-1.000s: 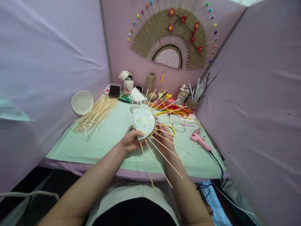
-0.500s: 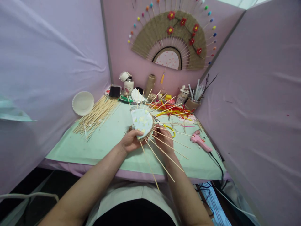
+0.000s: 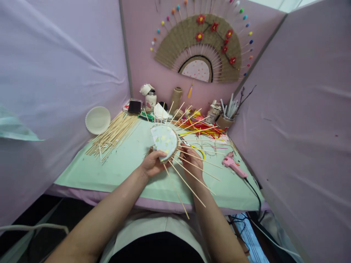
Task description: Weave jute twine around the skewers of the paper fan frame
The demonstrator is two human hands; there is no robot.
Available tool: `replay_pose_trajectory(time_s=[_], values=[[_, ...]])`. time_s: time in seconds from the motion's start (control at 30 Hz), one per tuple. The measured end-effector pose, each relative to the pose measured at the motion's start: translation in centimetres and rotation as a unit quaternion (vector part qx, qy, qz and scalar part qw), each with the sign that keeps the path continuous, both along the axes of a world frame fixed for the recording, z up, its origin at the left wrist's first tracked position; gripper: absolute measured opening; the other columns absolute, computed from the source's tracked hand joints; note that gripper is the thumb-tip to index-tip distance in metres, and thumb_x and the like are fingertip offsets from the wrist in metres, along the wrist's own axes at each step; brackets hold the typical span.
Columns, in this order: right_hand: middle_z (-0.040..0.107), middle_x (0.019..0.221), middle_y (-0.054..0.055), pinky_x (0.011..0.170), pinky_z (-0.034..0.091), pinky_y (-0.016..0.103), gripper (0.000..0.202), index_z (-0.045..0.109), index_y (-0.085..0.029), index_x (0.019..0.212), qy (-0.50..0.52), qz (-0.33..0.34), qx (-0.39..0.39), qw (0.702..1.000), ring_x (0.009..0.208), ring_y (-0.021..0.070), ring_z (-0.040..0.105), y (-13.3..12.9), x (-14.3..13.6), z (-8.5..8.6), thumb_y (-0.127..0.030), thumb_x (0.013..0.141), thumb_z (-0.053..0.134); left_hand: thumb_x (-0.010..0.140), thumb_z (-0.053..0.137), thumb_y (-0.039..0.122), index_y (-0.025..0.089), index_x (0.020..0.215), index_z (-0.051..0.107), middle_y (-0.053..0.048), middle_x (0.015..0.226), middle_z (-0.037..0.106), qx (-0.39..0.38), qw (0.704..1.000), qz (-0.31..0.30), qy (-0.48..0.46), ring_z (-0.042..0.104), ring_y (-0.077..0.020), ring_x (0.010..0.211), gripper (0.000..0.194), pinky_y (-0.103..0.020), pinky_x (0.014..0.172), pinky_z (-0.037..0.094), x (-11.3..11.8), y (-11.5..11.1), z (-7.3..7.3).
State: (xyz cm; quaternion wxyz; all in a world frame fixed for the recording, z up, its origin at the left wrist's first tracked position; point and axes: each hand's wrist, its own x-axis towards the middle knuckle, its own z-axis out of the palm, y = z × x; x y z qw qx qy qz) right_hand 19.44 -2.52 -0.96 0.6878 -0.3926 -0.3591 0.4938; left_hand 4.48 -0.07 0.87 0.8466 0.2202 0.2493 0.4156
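Note:
My left hand [image 3: 155,163] is closed on the lower left corner of a half-round fan base [image 3: 163,140], thumb on top. The base is covered in pale floral cloth with a brown rim, and several thin wooden sticks [image 3: 189,185] fan out from its curved edge. My right hand [image 3: 192,163] is beside that edge, under the sticks, fingers curled in. What its fingertips hold, if anything, is hidden. Just beyond it lie scissors [image 3: 202,151] with yellow handles.
A bundle of sticks [image 3: 112,137] and a white plate [image 3: 98,120] are on the left. A pink glue gun [image 3: 234,166] with a black cord lies right. Red and yellow pipe cleaners [image 3: 203,128], jars and a cardboard tube [image 3: 177,96] stand behind. A large finished fan [image 3: 171,44] hangs on the wall.
The fan base has turned and shifted slightly left, its sticks swinging a little. Both hands keep nearly the same place. The camera view has tilted slightly.

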Motion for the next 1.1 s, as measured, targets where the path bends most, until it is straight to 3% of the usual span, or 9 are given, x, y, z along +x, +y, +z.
replay_pose_trajectory(time_s=[0.1, 0.37, 0.57, 0.73, 1.1], values=[[0.071, 0.081, 0.0, 0.064, 0.046, 0.025, 0.024, 0.073, -0.02, 0.089, 0.067, -0.005, 0.006, 0.998, 0.067, 0.0121, 0.057, -0.18, -0.2, 0.29, -0.031, 0.069, 0.068, 0.056, 0.062, 0.004, 0.014, 0.095, 0.067, -0.004, 0.078, 0.071, 0.001, 1.0, 0.001, 0.008, 0.06, -0.0138, 0.059, 0.041, -0.028, 0.06, 0.05, 0.02, -0.03, 0.04], [0.07, 0.098, 0.0, 0.074, 0.048, 0.027, 0.021, 0.074, -0.022, 0.089, 0.066, 0.044, 0.026, 0.997, 0.087, 0.0163, 0.061, -0.63, -0.26, 0.48, -0.029, 0.07, 0.068, 0.056, 0.062, 0.004, 0.012, 0.091, 0.068, -0.005, 0.075, 0.071, 0.011, 1.0, -0.015, -0.011, 0.059, -0.0137, 0.058, 0.037, -0.028, 0.06, 0.048, 0.05, 0.1, -0.38], [0.069, 0.1, -0.001, 0.072, 0.046, 0.024, 0.018, 0.072, -0.024, 0.09, 0.057, 0.05, 0.031, 0.997, 0.084, 0.0135, 0.061, -0.64, -0.12, 0.04, -0.023, 0.072, 0.068, 0.055, 0.061, 0.004, 0.011, 0.091, 0.068, -0.005, 0.075, 0.071, 0.007, 1.0, -0.017, -0.01, 0.058, -0.0134, 0.058, 0.037, -0.028, 0.06, 0.049, 0.09, 0.04, -0.21], [0.07, 0.087, -0.002, 0.07, 0.046, 0.025, 0.02, 0.07, -0.025, 0.092, 0.068, 0.066, 0.03, 0.995, 0.078, 0.0133, 0.061, -0.64, -0.13, 0.04, -0.023, 0.072, 0.07, 0.055, 0.061, 0.002, 0.012, 0.095, 0.068, -0.005, 0.077, 0.071, -0.008, 1.0, -0.012, -0.013, 0.062, -0.0154, 0.065, 0.042, -0.027, 0.06, 0.048, 0.26, -0.06, -0.05], [0.069, 0.095, 0.001, 0.069, 0.05, 0.029, 0.032, 0.069, -0.026, 0.1, 0.016, 0.041, 0.01, 0.999, 0.077, 0.0159, 0.062, -0.77, -0.38, 0.6, -0.028, 0.068, 0.068, 0.057, 0.062, 0.004, 0.012, 0.093, 0.067, -0.004, 0.074, 0.071, 0.005, 1.0, -0.01, -0.026, 0.06, -0.0137, 0.059, 0.038, -0.027, 0.059, 0.049, 0.03, 0.15, -0.41]])
